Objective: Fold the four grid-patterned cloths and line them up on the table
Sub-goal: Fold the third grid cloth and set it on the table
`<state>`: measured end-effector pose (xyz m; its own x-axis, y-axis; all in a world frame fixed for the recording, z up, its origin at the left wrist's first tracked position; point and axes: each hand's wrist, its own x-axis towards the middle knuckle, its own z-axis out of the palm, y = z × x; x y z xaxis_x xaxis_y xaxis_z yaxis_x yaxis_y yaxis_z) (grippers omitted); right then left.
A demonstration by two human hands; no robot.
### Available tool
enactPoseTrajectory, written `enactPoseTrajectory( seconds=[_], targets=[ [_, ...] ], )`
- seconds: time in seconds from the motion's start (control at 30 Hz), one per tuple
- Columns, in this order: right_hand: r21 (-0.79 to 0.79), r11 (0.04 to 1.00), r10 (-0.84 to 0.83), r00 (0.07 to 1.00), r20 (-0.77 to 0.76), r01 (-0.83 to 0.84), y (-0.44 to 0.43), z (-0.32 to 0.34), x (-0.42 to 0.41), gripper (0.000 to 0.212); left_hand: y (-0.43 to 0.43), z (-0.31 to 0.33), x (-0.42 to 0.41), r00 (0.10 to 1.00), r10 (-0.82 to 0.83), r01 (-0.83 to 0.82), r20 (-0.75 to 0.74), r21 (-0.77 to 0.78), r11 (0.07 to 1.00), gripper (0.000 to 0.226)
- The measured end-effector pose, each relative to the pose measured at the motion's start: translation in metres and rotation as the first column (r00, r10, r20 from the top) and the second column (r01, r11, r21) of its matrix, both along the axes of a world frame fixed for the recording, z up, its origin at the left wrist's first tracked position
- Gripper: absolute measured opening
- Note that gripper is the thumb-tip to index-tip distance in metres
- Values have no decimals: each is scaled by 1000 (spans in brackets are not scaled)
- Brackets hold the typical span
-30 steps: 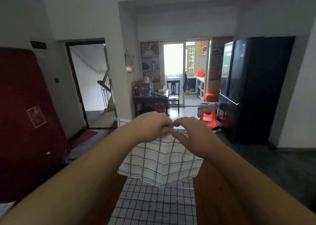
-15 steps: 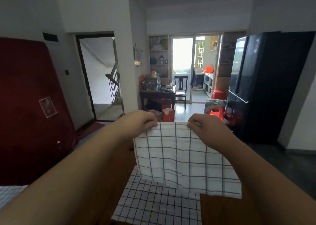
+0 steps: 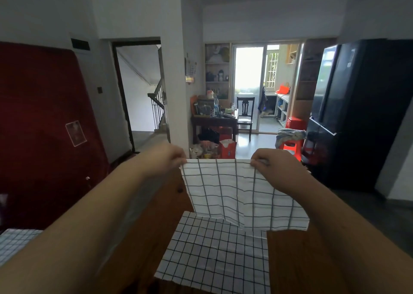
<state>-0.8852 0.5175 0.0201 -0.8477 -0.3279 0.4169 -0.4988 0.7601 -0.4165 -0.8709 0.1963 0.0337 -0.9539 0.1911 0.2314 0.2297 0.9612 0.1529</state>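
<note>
A white cloth with a wide dark grid (image 3: 232,193) hangs stretched in the air in front of me. My left hand (image 3: 164,157) pinches its top left corner and my right hand (image 3: 276,167) pinches its top right corner. Below it a second cloth with a finer grid (image 3: 214,255) lies flat on the brown wooden table (image 3: 297,260). The corner of another fine-grid cloth (image 3: 15,242) shows at the far left edge, under my left forearm.
A dark red upright panel (image 3: 44,126) stands to the left. A black fridge (image 3: 357,115) stands to the right, with red stools (image 3: 290,147) beside it. Beyond the table are a cluttered dark desk (image 3: 214,121), a chair (image 3: 245,112) and an open doorway (image 3: 140,88).
My hands have moved apart along the top edge, from touching each other to the two corners. The bunched cloth has spread out flat and taut between them.
</note>
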Motion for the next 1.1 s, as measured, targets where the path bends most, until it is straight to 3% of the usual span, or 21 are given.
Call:
enactPoseTrajectory(
  seconds=[0.2, 0.3, 0.43, 0.53, 0.73, 0.87, 1.1],
  targets=[
    [18, 1000, 25, 1000, -4, -25, -11, -1, 5, 10, 59, 14, 14, 984, -175, 175, -10, -32, 984, 40],
    [28, 999, 37, 999, -24, -36, -13, -1, 11, 10, 90, 12, 12, 963, -269, 269, 4, 31, 963, 35],
    [78, 997, 6, 997, -72, 0, -11, -4, 18, 14, 116, 8, 5, 955, -297, 297, 20, 28, 955, 4],
    [106, 994, -20, 995, -102, 31, -4, -8, 22, 16, 124, 6, 3, 944, -320, 316, 76, 68, 946, 20],
    [137, 989, -25, 979, -201, 53, 8, -20, 25, 18, 125, 3, 5, 926, -331, 289, 185, 219, 932, 19],
    [157, 984, -52, 983, -175, 80, 6, -23, 26, 20, 128, -13, 0, 943, -282, 246, 178, 197, 949, 9],
    [234, 966, -48, 965, -260, 111, 0, -34, 23, 22, 135, -22, -2, 953, -229, 212, 198, 102, 972, 11]
  ],
)
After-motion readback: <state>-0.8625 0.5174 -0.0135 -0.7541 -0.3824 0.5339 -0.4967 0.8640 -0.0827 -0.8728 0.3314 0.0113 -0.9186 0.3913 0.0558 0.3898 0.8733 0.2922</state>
